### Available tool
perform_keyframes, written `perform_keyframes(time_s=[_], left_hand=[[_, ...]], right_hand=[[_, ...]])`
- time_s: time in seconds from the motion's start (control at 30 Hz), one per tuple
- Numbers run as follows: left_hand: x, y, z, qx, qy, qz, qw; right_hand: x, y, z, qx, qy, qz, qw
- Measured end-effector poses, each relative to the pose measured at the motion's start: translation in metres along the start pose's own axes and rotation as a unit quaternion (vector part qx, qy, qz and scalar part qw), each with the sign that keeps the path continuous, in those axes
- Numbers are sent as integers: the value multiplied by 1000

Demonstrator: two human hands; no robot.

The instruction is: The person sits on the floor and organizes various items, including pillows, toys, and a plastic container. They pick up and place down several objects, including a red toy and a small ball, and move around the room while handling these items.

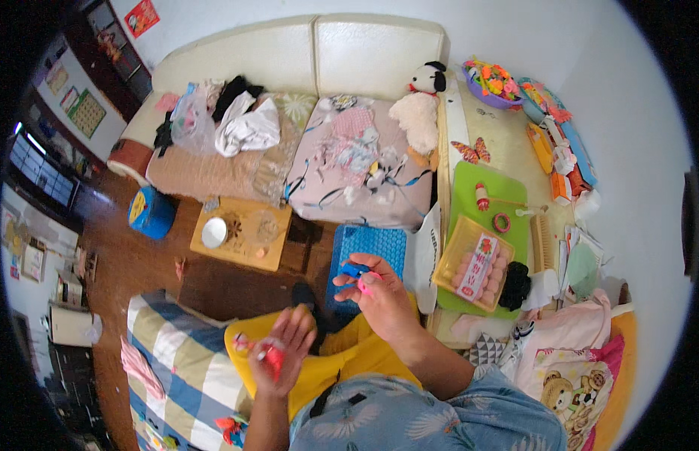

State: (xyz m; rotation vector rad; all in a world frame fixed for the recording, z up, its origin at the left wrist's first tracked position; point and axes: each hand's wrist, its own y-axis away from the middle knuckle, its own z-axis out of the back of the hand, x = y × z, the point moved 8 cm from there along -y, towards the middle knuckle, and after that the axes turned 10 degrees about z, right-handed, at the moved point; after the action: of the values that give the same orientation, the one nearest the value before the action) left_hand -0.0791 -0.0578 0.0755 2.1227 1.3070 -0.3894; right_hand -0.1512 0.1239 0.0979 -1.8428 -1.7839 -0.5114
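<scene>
My left hand (pixel 284 352) is turned palm up over my lap. A small glossy red object (pixel 275 363) lies in its palm, with a pinkish piece (pixel 240 341) by the thumb side; their exact kind is too blurred to tell. Raised to the right of it, my right hand (pixel 386 296) pinches a small blue plastic piece (pixel 356 270) and a bright pink piece (pixel 369 283) between thumb and fingers. Both hands are apart from each other. Below them are yellow trousers (pixel 327 361) or a yellow cloth over my legs.
At my right, a green mat (pixel 462 186) on a side table carries a yellow plastic box (pixel 448 270), a tape roll (pixel 501 222) and a brush (pixel 542 242). Ahead stand a blue textured stool (pixel 369 242), a low wooden table (pixel 248 211) and a sofa (pixel 377 56) with clothes.
</scene>
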Motion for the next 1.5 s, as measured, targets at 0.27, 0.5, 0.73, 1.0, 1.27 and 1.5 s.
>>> perform_keyframes(time_s=[0.27,0.5,0.73,1.0,1.27,1.5], left_hand=[[26,13,-48,109,163,44,980],[34,39,25,27,247,-8,969],[22,67,15,118,226,54,965],[6,103,114,38,248,47,967],[3,99,104,59,258,40,963],[8,95,72,47,250,25,967]], right_hand=[[-13,76,-87,180,521,261,793],[-20,96,-110,235,645,286,669],[-11,114,-46,134,564,261,772],[126,173,195,-176,796,238,528],[197,190,293,-258,835,116,472],[155,180,322,-268,831,159,460]])
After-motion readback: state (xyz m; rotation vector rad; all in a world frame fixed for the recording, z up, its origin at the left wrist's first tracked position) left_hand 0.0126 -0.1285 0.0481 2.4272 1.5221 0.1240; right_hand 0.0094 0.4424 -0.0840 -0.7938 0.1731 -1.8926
